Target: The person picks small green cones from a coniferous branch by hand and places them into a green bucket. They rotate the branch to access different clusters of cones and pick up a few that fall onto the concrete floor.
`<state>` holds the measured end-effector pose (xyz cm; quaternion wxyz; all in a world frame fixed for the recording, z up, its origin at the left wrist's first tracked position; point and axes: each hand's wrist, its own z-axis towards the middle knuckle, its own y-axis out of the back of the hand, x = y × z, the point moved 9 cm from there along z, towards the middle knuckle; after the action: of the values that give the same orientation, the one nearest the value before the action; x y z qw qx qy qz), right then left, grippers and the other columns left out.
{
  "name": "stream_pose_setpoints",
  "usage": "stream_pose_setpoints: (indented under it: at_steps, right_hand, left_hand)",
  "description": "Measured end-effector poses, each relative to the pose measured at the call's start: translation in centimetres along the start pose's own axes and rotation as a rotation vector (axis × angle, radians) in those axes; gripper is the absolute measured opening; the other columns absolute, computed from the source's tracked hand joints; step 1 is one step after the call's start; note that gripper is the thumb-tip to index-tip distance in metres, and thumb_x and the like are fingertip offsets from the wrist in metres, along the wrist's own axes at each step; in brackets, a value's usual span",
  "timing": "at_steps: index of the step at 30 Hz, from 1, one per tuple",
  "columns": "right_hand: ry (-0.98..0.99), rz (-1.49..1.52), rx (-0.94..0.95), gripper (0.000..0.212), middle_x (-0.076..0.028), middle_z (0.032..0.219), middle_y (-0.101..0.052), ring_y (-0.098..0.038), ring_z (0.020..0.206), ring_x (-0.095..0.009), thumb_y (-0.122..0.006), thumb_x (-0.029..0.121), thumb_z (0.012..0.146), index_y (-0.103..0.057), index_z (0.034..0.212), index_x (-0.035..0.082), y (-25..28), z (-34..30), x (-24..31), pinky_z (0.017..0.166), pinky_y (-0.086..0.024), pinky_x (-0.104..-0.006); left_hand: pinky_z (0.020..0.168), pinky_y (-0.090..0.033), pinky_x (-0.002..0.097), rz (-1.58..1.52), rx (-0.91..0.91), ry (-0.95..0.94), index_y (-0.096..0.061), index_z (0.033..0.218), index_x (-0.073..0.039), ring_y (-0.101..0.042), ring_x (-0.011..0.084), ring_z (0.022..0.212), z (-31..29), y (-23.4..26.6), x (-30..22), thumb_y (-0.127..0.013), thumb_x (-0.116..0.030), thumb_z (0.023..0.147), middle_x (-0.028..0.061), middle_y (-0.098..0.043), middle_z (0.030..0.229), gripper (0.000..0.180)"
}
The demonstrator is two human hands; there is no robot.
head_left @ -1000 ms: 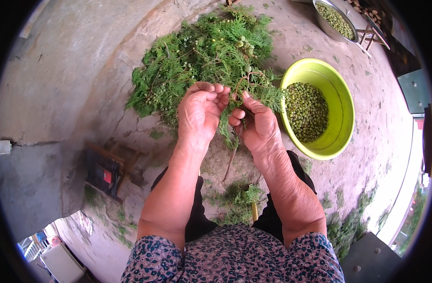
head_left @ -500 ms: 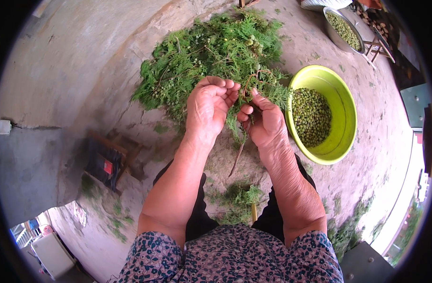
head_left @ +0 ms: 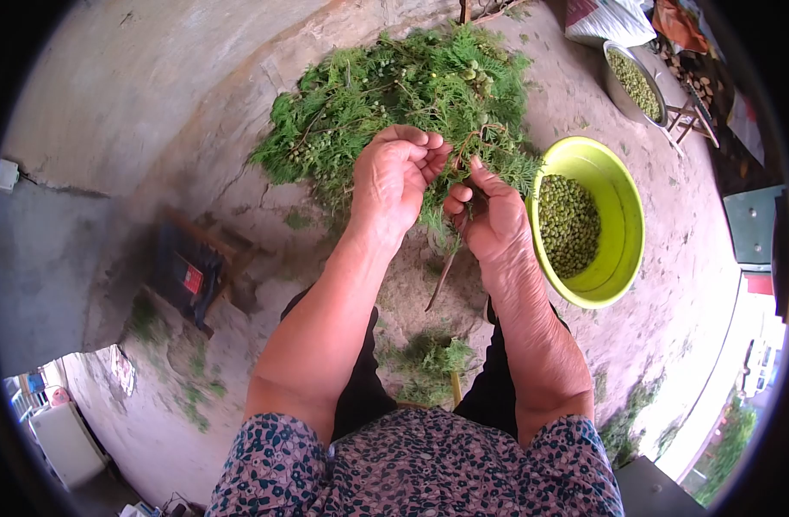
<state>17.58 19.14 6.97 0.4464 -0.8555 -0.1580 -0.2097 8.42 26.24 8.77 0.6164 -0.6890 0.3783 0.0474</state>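
Observation:
My left hand (head_left: pixel 396 179) and my right hand (head_left: pixel 489 217) are close together, both gripping a leafy green sprig (head_left: pixel 446 226) whose bare stem hangs down between them. Behind the hands a large pile of green feathery branches (head_left: pixel 403 95) with small round berries lies on the concrete ground. To the right of my right hand stands a lime-green plastic bowl (head_left: pixel 623 215) holding many small green berries (head_left: pixel 568 226). Fingers of both hands are curled around the sprig's top.
A metal basin (head_left: pixel 623 96) of green berries stands at the far right back beside a small wooden stool (head_left: pixel 692 121). A dark box (head_left: pixel 183 276) lies on the ground at the left. Stripped green scraps (head_left: pixel 429 358) lie between my knees.
The hands have stayed on the sprig and shifted slightly right and up in the view as the head moved; fingers worked along the sprig's top.

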Motion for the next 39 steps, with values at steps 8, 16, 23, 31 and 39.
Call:
stream_pose_setpoints:
  at_steps: [8,16,23,31,39]
  right_hand:
    - [0.052,-0.063,0.035,0.009,-0.002,0.073,-0.047,-0.042,0.057,-0.013,-0.052,0.013,0.087,-0.051,0.088,0.004,-0.9,-0.5,0.0,0.052,-0.038,-0.0264]
    - [0.113,-0.149,0.013,0.011,-0.004,0.074,-0.052,-0.046,0.056,-0.012,-0.055,0.013,0.086,-0.054,0.087,0.002,0.3,-1.4,0.0,0.052,-0.041,-0.0270]
    - [0.167,-0.200,-0.013,0.007,-0.005,0.073,-0.055,-0.049,0.055,-0.013,-0.058,0.010,0.083,-0.057,0.085,0.003,1.3,-2.5,0.0,0.048,-0.044,-0.0252]
    - [0.162,-0.356,-0.027,0.008,-0.006,0.074,-0.058,-0.050,0.055,-0.012,-0.058,0.011,0.083,-0.057,0.084,0.003,3.8,-5.3,1.2,0.049,-0.045,-0.0247]
    - [0.103,-0.331,-0.061,0.008,-0.005,0.075,-0.057,-0.050,0.055,-0.014,-0.056,0.011,0.084,-0.056,0.086,0.004,7.8,-3.6,-2.8,0.049,-0.042,-0.0269]
  left_hand:
    - [0.071,-0.046,0.0338,-0.063,-0.038,-0.058,-0.049,0.077,-0.002,-0.057,0.0246,0.076,-0.9,0.8,-1.3,-0.042,0.009,0.070,0.0116,-0.057,0.079,0.015]
    - [0.074,-0.048,0.0348,-0.109,-0.023,-0.095,-0.050,0.075,-0.003,-0.058,0.0253,0.082,-2.0,2.1,-2.3,-0.045,0.012,0.070,0.0097,-0.058,0.080,0.016]
    - [0.071,-0.048,0.0330,-0.097,-0.074,-0.143,-0.051,0.073,-0.004,-0.059,0.0238,0.078,-4.4,4.6,-3.1,-0.044,0.010,0.069,0.0089,-0.059,0.077,0.016]
    - [0.072,-0.047,0.0333,-0.100,-0.098,-0.116,-0.051,0.074,-0.003,-0.059,0.0244,0.079,-7.8,5.5,-2.2,-0.044,0.009,0.071,0.0097,-0.058,0.079,0.015]
    - [0.069,-0.048,0.0315,0.064,0.021,-0.278,-0.057,0.082,-0.002,-0.061,0.0217,0.074,-12.6,7.7,-6.2,-0.051,0.005,0.074,0.0106,-0.062,0.082,0.012]
